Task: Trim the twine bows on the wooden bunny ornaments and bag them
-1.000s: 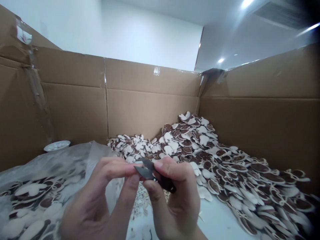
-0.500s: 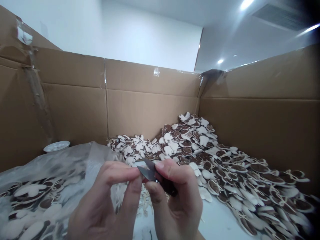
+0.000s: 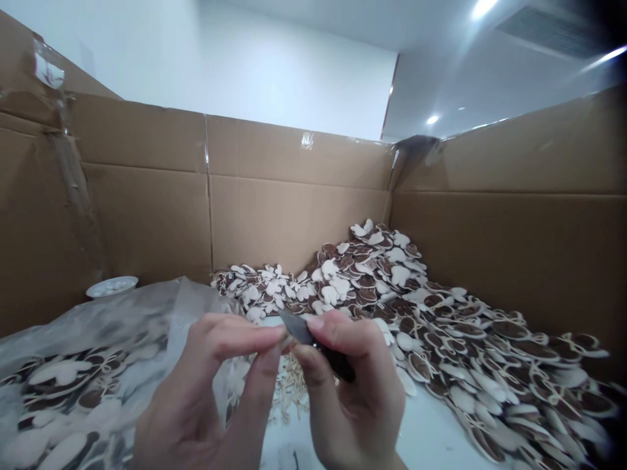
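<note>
My right hand [image 3: 360, 391] grips a pair of thread snips [image 3: 298, 328]. The dark blades, lying together, point up and to the left, and the dark handle runs back into the palm. Thumb and forefinger of my left hand [image 3: 210, 391] are pinched together just left of the blades. A small tan bit shows at those fingertips, too little of it visible to name. Pale cord pieces [image 3: 289, 388] lie on the light surface below and between both hands.
A large heap of brown-and-white shoe-shaped pieces with cord bows [image 3: 406, 294] fills the back and right. Left, a clear plastic bag [image 3: 186, 300] holds similar pieces; behind it stands a white dish [image 3: 93, 292] with small white things. Cardboard walls [image 3: 298, 215] surround the light work surface [image 3: 431, 431].
The snips' blades, spread apart before, have come together. My right hand has shifted slightly right and down, while my left fingertips moved a little to the right.
</note>
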